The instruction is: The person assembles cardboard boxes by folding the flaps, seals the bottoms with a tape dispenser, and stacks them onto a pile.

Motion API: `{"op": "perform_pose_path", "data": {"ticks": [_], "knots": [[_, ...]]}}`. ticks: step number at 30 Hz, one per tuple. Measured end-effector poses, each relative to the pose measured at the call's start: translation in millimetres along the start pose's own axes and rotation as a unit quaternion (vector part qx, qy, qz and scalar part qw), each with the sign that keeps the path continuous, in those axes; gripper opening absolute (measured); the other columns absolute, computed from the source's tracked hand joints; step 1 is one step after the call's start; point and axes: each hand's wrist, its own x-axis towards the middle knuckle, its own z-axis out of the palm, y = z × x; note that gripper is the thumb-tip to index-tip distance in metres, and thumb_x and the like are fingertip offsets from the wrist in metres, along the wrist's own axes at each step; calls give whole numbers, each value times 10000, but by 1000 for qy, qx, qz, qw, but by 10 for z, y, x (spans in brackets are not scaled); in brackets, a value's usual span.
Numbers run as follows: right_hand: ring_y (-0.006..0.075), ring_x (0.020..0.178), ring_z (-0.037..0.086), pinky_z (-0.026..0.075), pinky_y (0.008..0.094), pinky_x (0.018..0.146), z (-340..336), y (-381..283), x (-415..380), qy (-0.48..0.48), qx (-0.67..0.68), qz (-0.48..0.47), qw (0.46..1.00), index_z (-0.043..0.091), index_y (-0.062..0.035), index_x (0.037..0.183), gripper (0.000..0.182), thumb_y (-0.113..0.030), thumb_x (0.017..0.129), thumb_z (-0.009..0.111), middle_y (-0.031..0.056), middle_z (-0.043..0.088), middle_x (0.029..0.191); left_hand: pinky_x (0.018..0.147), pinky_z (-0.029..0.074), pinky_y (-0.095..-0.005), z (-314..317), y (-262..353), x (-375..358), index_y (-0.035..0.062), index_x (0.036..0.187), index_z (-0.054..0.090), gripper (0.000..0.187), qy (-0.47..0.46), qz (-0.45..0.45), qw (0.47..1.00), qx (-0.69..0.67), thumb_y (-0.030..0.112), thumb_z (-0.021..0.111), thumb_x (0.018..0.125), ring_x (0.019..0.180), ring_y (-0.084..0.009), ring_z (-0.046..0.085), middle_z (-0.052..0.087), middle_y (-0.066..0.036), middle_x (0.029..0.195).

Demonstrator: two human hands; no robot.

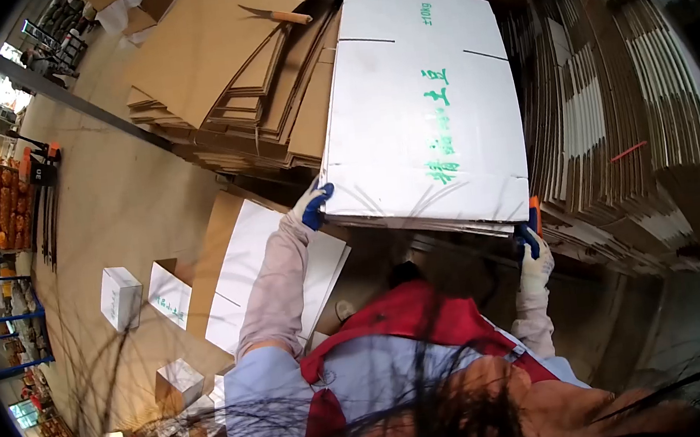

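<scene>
A stack of flattened white cardboard boxes (417, 126) with green printing lies in front of me, its near edge towards my body. My left hand (314, 205), in a white and blue work glove, grips the stack's near left corner. At the near right corner, my right hand (534, 252), gloved the same way, has its fingers closed at the edge, partly hidden. An orange piece (535, 216) stands right beside those fingers; I cannot make out what it is. Beyond the left side, a curved-blade knife (276, 14) with a wooden handle rests on brown cardboard sheets (204, 46).
Tall stacks of folded cardboard (611, 106) crowd the right side. More white flattened boxes (244, 264) lean below my left arm. Small white cartons (121, 298) stand on the floor at left. A pallet truck (41, 161) and shelves (11, 322) are farther left.
</scene>
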Motion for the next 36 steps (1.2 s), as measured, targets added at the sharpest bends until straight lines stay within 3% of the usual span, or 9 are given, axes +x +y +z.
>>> {"op": "perform_pose_path", "data": {"ticks": [9,11,16,17,19,23,27,31,36], "knots": [[117,802,597,489,250,709,426,1498,-1508,79,405,327,850,653,-14,1028,259,-9,841,473,57,648,965,859,489,-315,413,-781,-1185,96,1334,338,620,32,-91,994,48,90,622,783,991,-150,556,552,-52,1054],[134,749,612,486,273,667,724,1028,-1711,-32,-124,-49,991,671,-44,990,206,-87,829,550,58,667,876,883,466,-321,844,-1237,-1547,74,1385,230,817,45,-43,994,85,118,724,735,1049,-179,530,516,-93,1152],[160,782,624,488,286,686,1234,475,-1416,-105,33,121,986,667,-41,989,210,-104,817,565,71,676,908,978,369,-301,1125,-1007,-1765,61,1370,329,827,-244,-147,936,206,359,745,720,1168,-217,469,511,-135,1253],[160,783,624,488,286,686,1234,405,-1236,-101,33,111,988,667,-41,989,210,-104,817,565,71,676,909,937,415,-308,1126,-543,-1677,55,1241,515,584,-269,-136,815,495,301,726,756,1065,-209,539,609,-114,1100],[160,785,624,488,286,688,1242,293,-812,-82,49,90,991,666,-40,990,211,-104,816,565,71,675,911,820,490,-310,1190,194,-1517,30,1099,601,418,-139,-170,876,429,210,721,742,906,-192,622,658,-108,982],[161,790,624,488,286,691,1226,-45,240,-45,65,41,996,665,-38,991,212,-103,816,563,72,675,915,801,485,-297,1035,1558,-691,21,1043,629,277,76,328,835,436,127,663,789,883,-158,623,667,-92,971],[161,794,624,487,286,694,1266,-329,1366,-16,49,3,999,665,-37,992,214,-102,816,562,72,675,919,787,461,-244,720,2318,1014,52,1131,594,301,115,269,764,575,208,588,874,874,-132,603,658,-93,996],[162,799,624,487,286,697,1450,-501,2379,2,19,-4,1000,664,-35,992,215,-101,815,561,73,675,923,756,476,-283,330,2021,2380,25,1070,634,384,109,-30,893,435,356,559,890,824,-149,612,672,-57,915],[162,804,624,487,286,701,1734,-645,3166,-1,-13,5,1000,662,-33,994,217,-100,815,559,74,675,928,831,458,-297,-175,1605,2978,25,1120,608,536,59,15,728,683,483,556,846,945,-230,615,661,-121,1013]]}}
